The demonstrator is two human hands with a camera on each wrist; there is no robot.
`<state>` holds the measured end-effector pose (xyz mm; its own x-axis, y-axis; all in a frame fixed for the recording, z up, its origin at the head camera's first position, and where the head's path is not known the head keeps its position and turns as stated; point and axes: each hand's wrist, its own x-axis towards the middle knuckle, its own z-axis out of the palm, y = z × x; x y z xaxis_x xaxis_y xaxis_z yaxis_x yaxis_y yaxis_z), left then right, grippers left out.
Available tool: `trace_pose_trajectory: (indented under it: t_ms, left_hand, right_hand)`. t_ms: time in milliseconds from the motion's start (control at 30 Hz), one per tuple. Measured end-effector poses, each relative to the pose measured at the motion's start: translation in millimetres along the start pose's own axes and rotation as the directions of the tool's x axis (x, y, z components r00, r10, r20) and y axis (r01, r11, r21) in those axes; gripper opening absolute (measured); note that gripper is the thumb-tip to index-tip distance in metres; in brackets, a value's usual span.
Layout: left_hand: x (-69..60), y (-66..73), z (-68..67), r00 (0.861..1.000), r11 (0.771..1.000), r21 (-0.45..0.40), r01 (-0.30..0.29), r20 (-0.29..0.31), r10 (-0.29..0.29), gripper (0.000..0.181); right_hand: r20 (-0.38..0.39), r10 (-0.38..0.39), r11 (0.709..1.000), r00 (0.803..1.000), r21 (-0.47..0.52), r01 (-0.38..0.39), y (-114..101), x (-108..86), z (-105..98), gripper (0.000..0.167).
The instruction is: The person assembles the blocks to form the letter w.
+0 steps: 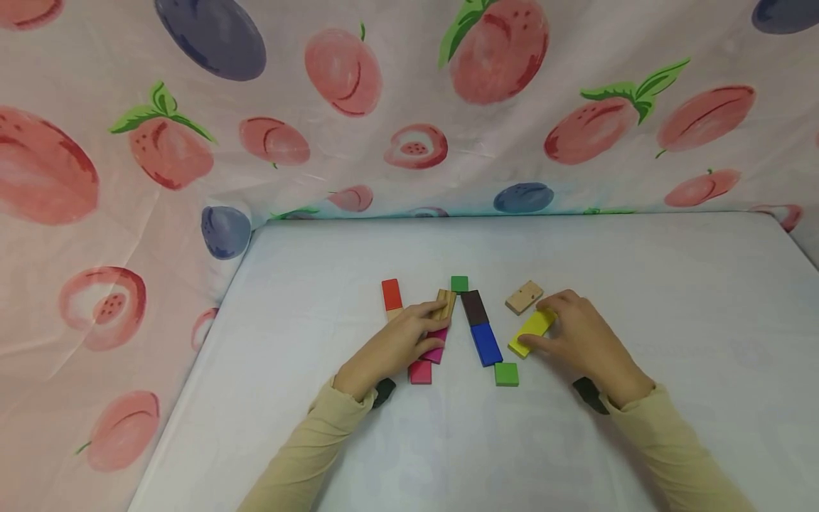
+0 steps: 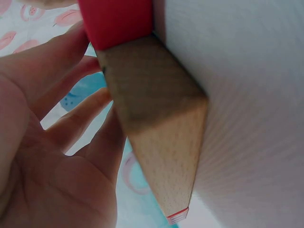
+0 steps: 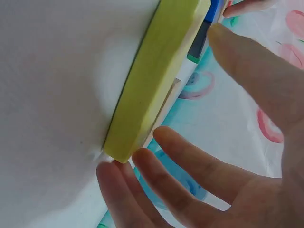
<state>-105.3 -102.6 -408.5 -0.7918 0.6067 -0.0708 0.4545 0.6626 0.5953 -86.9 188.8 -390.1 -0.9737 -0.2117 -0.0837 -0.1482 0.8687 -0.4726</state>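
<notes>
My left hand (image 1: 399, 341) reaches over a row of blocks, its fingertips and thumb on a striped wooden block (image 1: 446, 301) and a magenta block (image 1: 436, 346). The left wrist view shows these fingers loosely extended behind a plain wood block (image 2: 154, 90) and a red block (image 2: 118, 21). My right hand (image 1: 582, 334) holds a yellow block (image 1: 532, 333) between thumb and fingers, spanning its length. In the right wrist view the fingertips meet one end of this block. Whether it is raised off the table cannot be told.
Near the hands lie a red block (image 1: 392, 294), a pinkish-red block (image 1: 420, 372), a dark brown block (image 1: 475, 308), a blue block (image 1: 486, 345), two green squares (image 1: 459, 284) and a pale wood block (image 1: 524, 297). A fruit-print cloth (image 1: 358, 156) hangs behind the white table (image 1: 672, 320).
</notes>
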Motion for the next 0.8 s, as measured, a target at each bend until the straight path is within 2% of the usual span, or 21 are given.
trace_pose_trajectory:
  t_ms: [133, 500, 800]
  left_hand:
    - [-0.4, -0.5, 0.1, 1.0, 1.0, -0.002, -0.001, 0.0, 0.001, 0.045]
    - [0.9, -1.3, 0.8, 1.0, 1.0, 0.003, -0.002, 0.0, 0.002, 0.045]
    - [0.3, -0.8, 0.4, 1.0, 1.0, -0.003, 0.002, 0.0, -0.002, 0.044]
  right_hand:
    - [0.008, 0.005, 0.999, 1.0, 0.032, -0.006, 1.0, 0.5, 2.0, 0.064]
    - [0.027, -0.068, 0.995, 0.997, 0.073, 0.066, 5.4, 2.9, 0.5, 0.058]
    - [0.055, -0.097, 0.991, 0.994, 0.1, 0.091, 7.7, 4.3, 1.1, 0.055]
